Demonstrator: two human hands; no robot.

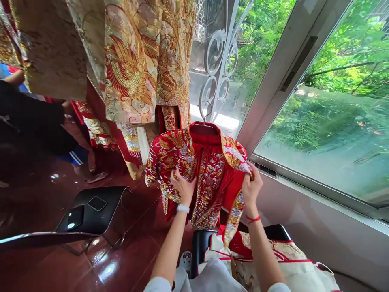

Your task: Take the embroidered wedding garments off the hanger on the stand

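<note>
A red jacket (172, 148) with gold and silver embroidery hangs on a thin wire hanger (209, 108) in front of me. Inside its open front shows a red embroidered skirt panel (209, 182) with a tie at the top. My left hand (184, 187) holds the jacket's left-side front edge, with part of its fingers hidden behind the cloth. On the other side, my right hand (252, 185) is closed around the jacket's sleeve end and pulls that side outward, so the plain red lining shows.
Long gold embroidered garments (130, 69) hang at upper left. A window (334, 134) with metal frame is on the right. Cream and red garments (270, 259) lie near my lap. A black chair (94, 211) bears a phone. A person in dark clothing (30, 121) is at far left.
</note>
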